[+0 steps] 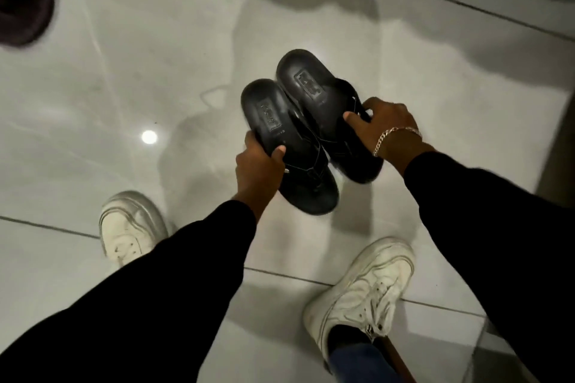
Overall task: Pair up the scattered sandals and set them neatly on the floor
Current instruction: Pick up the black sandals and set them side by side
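Note:
Two black sandals are held side by side above the grey tiled floor [130, 96], heels pointing away from me. My left hand [258, 168] grips the left sandal [273, 121] at its side, thumb on the footbed. My right hand [385, 124], with a chain bracelet on the wrist, grips the right sandal [314, 87] by its strap. The two sandals touch along their inner edges. Whether their toe ends rest on the floor I cannot tell.
My feet in white sneakers stand on the tiles, one at the lower left [127, 230] and one at the lower right [364, 292]. A dark rounded object [21, 0] lies at the top left corner. A darker wall or panel edge [557, 146] runs along the right.

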